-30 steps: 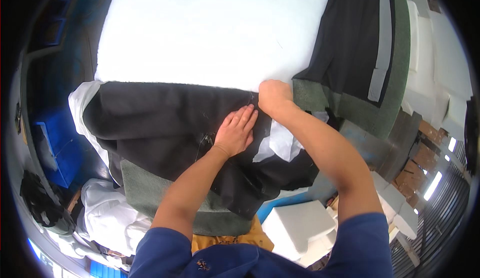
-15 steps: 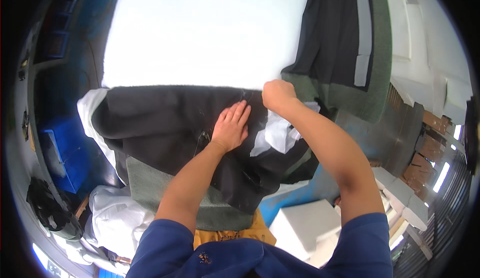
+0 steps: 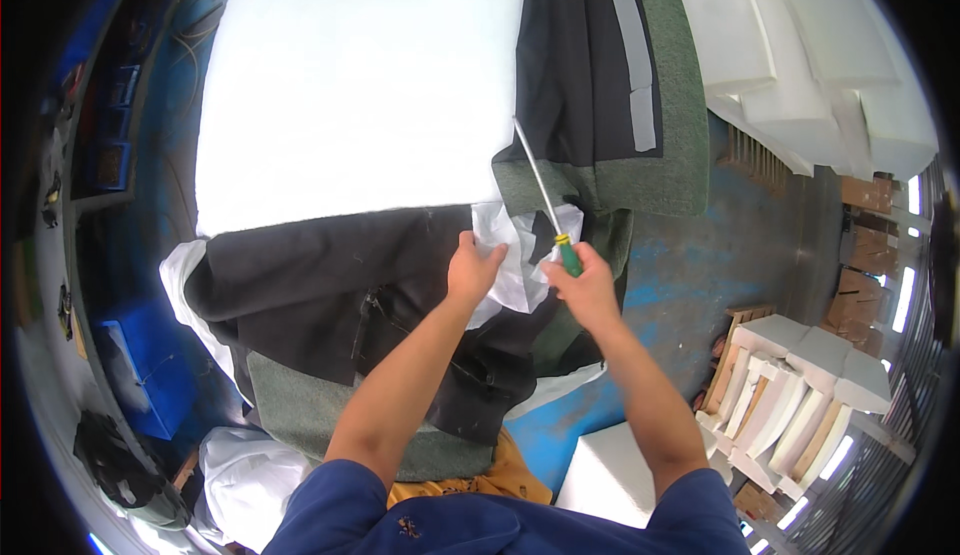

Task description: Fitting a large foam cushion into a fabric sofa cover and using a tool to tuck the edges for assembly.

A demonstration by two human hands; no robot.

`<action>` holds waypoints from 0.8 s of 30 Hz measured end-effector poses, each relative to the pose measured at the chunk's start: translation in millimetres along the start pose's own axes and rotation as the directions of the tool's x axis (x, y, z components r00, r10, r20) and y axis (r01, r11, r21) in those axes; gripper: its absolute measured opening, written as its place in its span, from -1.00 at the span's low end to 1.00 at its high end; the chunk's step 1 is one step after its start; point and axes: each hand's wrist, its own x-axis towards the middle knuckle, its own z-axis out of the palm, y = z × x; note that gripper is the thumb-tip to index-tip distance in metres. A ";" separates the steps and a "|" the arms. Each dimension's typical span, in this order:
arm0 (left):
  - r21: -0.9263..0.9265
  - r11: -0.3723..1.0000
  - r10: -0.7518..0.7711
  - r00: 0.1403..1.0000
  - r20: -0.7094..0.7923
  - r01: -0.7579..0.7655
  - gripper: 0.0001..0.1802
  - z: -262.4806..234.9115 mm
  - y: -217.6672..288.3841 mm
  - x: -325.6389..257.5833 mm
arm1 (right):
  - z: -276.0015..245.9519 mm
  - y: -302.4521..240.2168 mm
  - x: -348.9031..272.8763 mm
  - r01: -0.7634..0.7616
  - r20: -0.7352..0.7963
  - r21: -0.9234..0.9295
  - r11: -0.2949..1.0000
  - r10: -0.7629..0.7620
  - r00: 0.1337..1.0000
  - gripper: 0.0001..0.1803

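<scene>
My right hand [image 3: 590, 290] is closed round the green and yellow handle of a screwdriver [image 3: 541, 181], its long metal shaft slanting up and left toward the edge of the white padded slab [image 3: 360, 95]. My left hand [image 3: 475, 267] pinches the edge of a thin white cloth [image 3: 512, 250] at the slab's near right corner. Black fabric [image 3: 310, 255] lies along the slab's near side, with a dark green fabric edge [image 3: 300, 395] below it. More black fabric with a grey strip [image 3: 620, 25] and a green border [image 3: 660, 180] hangs at the slab's right.
White foam blocks [image 3: 800, 65] are stacked at the far right, with more foam pieces [image 3: 770, 405] at the near right. A white block [image 3: 610, 475] stands close to my right elbow. On the left are a blue bin [image 3: 150, 365] and a white bundle [image 3: 250, 485].
The screwdriver now shows in my right hand, which has drawn back from the slab's corner. My left hand has moved from resting flat on the black fabric to the white cloth. The view has shifted.
</scene>
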 end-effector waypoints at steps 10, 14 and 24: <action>-0.150 0.708 -0.229 0.424 0.876 0.691 -0.68 -70.5 85.5 -95.6 | 3.8 25.8 -9.7 -0.185 0.103 0.278 0.943 0.162 0.981 -0.69; 0.334 0.860 0.393 0.918 0.045 -0.385 -0.57 -69.0 84.6 -75.3 | -26.5 15.2 -26.6 -0.246 0.199 0.419 0.874 0.176 0.964 -0.71; 0.104 0.957 0.273 0.962 -0.026 -0.269 -0.71 -13.8 35.5 74.8 | -97.1 -12.2 -36.0 0.047 -0.101 -0.122 0.991 -0.059 0.993 -0.71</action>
